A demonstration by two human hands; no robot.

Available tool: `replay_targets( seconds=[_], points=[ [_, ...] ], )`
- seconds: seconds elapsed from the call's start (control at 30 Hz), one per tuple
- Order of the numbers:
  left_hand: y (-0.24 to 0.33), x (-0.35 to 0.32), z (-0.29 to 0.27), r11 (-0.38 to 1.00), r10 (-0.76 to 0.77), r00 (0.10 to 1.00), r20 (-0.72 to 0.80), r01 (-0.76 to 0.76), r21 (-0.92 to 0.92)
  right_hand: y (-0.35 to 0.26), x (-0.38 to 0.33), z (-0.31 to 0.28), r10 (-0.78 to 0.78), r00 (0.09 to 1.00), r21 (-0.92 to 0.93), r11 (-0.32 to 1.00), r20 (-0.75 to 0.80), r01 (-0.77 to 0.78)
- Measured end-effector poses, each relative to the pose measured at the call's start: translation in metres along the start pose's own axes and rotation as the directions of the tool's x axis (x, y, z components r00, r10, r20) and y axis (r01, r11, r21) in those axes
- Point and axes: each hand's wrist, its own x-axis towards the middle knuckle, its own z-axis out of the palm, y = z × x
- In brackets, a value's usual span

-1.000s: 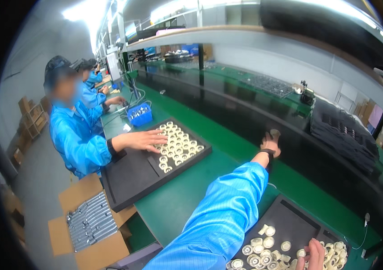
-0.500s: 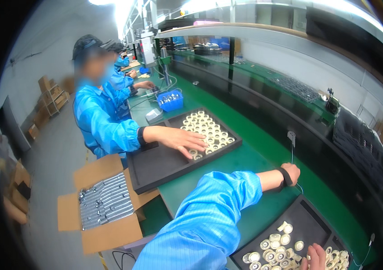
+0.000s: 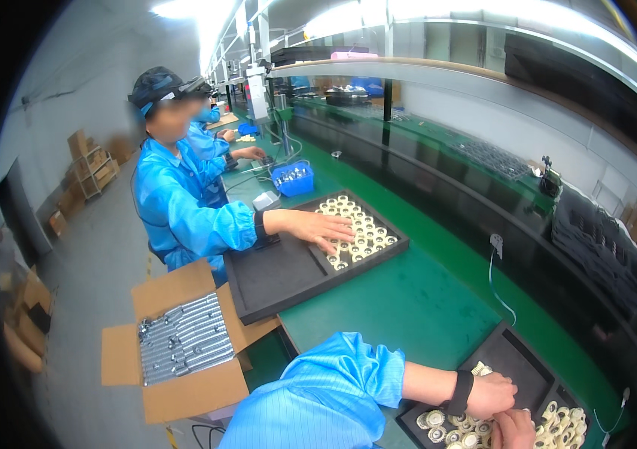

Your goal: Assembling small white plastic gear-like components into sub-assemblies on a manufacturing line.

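Note:
Both my hands come together over the near black tray [image 3: 514, 358]. My left hand [image 3: 491, 395], with a black wristband, has its fingers curled close to the fingertips of my right hand. My right hand [image 3: 514, 429] is bent in at the lower edge of the picture, its fingers closed; whatever either one pinches is hidden. Around them lie cream toothed gears [image 3: 436, 434] with dark centres, loose in the left part of the tray. Across a divider, the right part holds a pile of cream parts [image 3: 564, 426].
A co-worker's hand [image 3: 317, 227] rests on gears in a second black tray [image 3: 277, 283]. Left of it, an open cardboard box [image 3: 167, 408] holds rows of metal parts [image 3: 187, 340]. A blue bin [image 3: 294, 179] stands farther along the green bench [image 3: 397, 295]. A cable [image 3: 502, 295] hangs at the right.
My left hand has come back from the cable by the bench's rear edge to the near tray, beside my right hand. The co-worker's hand stays over the far tray.

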Motion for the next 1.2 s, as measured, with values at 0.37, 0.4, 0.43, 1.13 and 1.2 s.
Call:
replay_targets(
  seconds=[0.37, 0.4, 0.43, 1.13, 1.2],
  points=[
    [-0.001, -0.004, 0.008, 0.996, 0.054, 0.997, 0.056, -0.050, -0.072, -0.001, 0.002, 0.001, 0.046, 0.999, 0.032, 0.998, 0.019, -0.046],
    [-0.001, -0.004, 0.008, 0.996, 0.057, 0.998, 0.039, -0.054, -0.068, -0.001, 0.002, 0.001, 0.056, 0.998, 0.042, 0.998, -0.004, -0.055],
    [-0.001, -0.003, 0.009, 0.995, 0.060, 0.997, 0.040, -0.057, -0.081, -0.002, 0.001, 0.000, 0.065, 0.998, 0.043, 0.997, 0.005, -0.065],
    [0.012, -0.009, -0.034, 0.765, -0.088, 0.982, -0.166, -0.040, -0.642, 0.002, -0.003, 0.003, 0.227, 0.954, 0.099, 0.972, -0.196, -0.211],
    [0.012, -0.010, -0.036, 0.707, -0.107, 0.983, -0.150, -0.030, -0.706, 0.001, -0.002, 0.002, 0.234, 0.952, 0.094, 0.971, -0.199, -0.219]
  ],
)
